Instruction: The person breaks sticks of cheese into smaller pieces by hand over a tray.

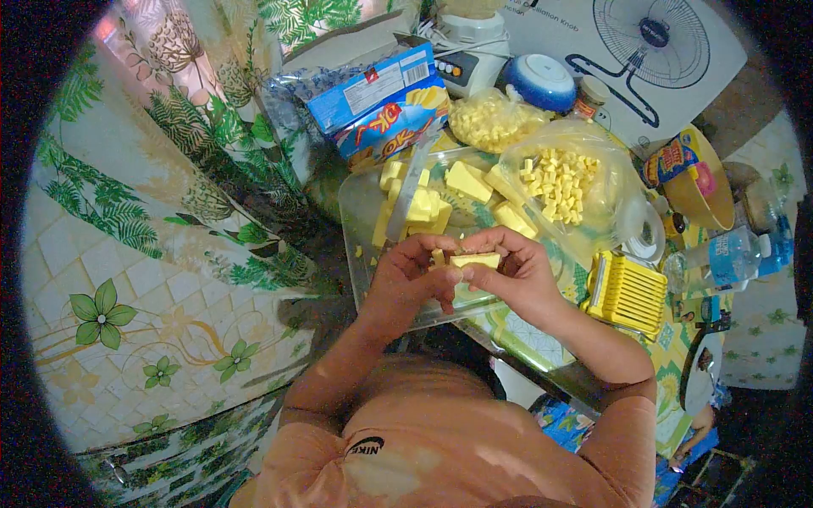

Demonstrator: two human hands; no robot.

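Pinching: over the near part of the clear tray [357, 222], left hand [415, 278] and right hand [518, 271] work close together, fingertips curled in and nearly meeting
Right grip: thumb and fingers closed around a pale yellow piece [476, 261], with only its own thickness between them
Left grip: fingertips drawn in on a slim yellow sliver [438, 256]; from where I stand I cannot tell how firmly
Soft handling: I'd say light, even pressure suits it best, since the stuff looks soft enough to dent; keeping low above the tray should let any bits drop inside
Piece in the fingers: crosswise above the tray, right thumb at its near side, right fingers at its far side, its left end just beside the left fingertips
Blade [410, 193]: within the tray's outline, just beyond the left hand, beside the yellow blocks [430, 212]; whether a finger touches it I cannot tell
Plastic bag [614, 188]: at the tray's far right corner, small cut pieces [556, 188] inside
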